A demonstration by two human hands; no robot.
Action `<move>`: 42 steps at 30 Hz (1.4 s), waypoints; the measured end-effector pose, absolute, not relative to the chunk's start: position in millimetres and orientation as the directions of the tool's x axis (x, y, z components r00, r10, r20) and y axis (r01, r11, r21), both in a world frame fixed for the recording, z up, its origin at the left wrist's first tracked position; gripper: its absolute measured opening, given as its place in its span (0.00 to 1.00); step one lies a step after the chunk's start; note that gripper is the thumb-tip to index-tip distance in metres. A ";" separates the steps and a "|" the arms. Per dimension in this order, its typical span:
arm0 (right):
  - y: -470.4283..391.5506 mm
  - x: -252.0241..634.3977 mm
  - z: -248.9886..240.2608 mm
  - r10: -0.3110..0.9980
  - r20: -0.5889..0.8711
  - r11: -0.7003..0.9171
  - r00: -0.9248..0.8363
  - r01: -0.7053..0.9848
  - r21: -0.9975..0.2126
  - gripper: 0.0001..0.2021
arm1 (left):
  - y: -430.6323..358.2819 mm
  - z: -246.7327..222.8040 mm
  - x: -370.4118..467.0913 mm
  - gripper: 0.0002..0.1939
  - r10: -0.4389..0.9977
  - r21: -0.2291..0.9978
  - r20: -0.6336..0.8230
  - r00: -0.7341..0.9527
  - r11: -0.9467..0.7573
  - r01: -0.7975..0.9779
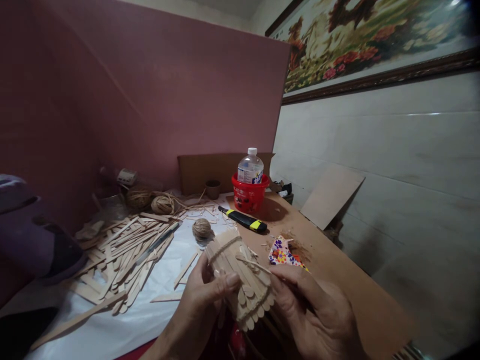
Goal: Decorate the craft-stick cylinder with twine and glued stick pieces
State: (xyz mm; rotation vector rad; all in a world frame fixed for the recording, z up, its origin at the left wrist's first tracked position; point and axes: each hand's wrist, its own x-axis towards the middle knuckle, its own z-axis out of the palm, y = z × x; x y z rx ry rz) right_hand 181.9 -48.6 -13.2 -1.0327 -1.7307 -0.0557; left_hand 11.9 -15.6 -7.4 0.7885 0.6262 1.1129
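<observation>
My left hand (208,290) is closed around the left side of a small craft piece (240,270) built from wooden craft sticks, its thumb on the front. Twine runs across the piece near both ends, and rounded stick tips line its lower edge. Between the thumb and fingers of my right hand (311,305) is a thin wooden stick (252,264), its far end lying over the face of the piece. A ball of twine (202,229) rests just behind. A flower-patterned item (283,251) lies beyond my right hand.
Loose craft sticks (123,255) are heaped at left on white paper (144,320). A black-and-yellow utility knife (243,220) lies before a red bucket (249,197) holding a plastic bottle (250,167). Behind stand a small brown pot (213,189) and more twine (162,204).
</observation>
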 end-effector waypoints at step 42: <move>-50.5 184.0 -25.4 0.455 0.861 0.599 -0.228 0.794 -0.106 0.14 | -14.8 -13.8 14.3 0.33 0.940 0.768 -0.029 0.339 0.238 -0.595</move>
